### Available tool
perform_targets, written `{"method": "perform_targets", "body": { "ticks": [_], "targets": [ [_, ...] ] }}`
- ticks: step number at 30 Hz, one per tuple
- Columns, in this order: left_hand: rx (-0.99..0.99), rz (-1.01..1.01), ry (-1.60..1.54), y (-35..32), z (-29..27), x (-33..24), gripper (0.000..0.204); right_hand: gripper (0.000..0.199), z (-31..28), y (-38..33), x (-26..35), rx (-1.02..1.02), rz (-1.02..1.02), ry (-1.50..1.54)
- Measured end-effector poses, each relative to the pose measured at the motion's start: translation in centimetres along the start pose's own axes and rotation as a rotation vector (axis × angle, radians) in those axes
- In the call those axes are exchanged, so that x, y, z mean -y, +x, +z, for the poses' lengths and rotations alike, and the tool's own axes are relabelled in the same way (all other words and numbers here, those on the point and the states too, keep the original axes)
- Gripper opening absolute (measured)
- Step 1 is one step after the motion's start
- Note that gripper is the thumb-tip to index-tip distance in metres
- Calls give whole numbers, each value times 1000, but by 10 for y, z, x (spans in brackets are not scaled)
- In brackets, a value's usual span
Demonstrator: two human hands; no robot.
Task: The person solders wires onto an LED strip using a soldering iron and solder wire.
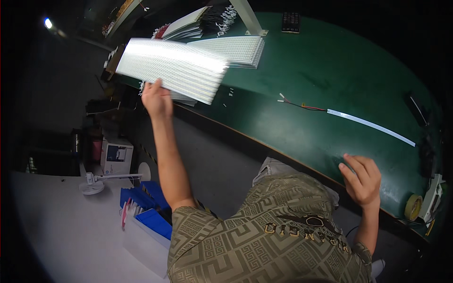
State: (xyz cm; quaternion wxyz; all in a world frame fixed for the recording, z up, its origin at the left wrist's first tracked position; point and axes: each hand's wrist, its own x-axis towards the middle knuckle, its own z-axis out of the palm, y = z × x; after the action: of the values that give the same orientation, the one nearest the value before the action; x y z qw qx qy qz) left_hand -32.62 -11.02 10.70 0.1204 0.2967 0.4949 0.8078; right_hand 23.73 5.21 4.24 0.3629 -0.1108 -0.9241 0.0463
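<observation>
above the near edge of the green counter, toward its left end, the left hand is raised with its fingers closed on the lower edge of a white ribbed panel, a wide sheet made of many thin strips side by side. the panel is held off the counter, tilted, its long side running left to right. just behind it a stack of similar white panels lies flat on the counter, with more sheets piled farther back. the right hand rests at the counter's front edge, fingers curled loosely and holding nothing. beyond it, well apart, a single thin white strip lies on the green surface, with red and black wires trailing from its left end. a roll of yellow tape sits at the far right. blue bins stand below on the left.
</observation>
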Motion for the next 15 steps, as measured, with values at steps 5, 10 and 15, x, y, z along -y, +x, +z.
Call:
{"method": "perform_targets", "body": {
  "ticks": [5,10,15],
  "targets": [
    [-184,-90,37,70,-111,11,41,27,12,-10,1,109,41,68],
    [-400,-323,125,93,-155,51,36,26,22,-3,0,150,58,80],
    [-407,-468,255,82,-169,84,29,25,25,12,1,183,85,56]
  ]
}}
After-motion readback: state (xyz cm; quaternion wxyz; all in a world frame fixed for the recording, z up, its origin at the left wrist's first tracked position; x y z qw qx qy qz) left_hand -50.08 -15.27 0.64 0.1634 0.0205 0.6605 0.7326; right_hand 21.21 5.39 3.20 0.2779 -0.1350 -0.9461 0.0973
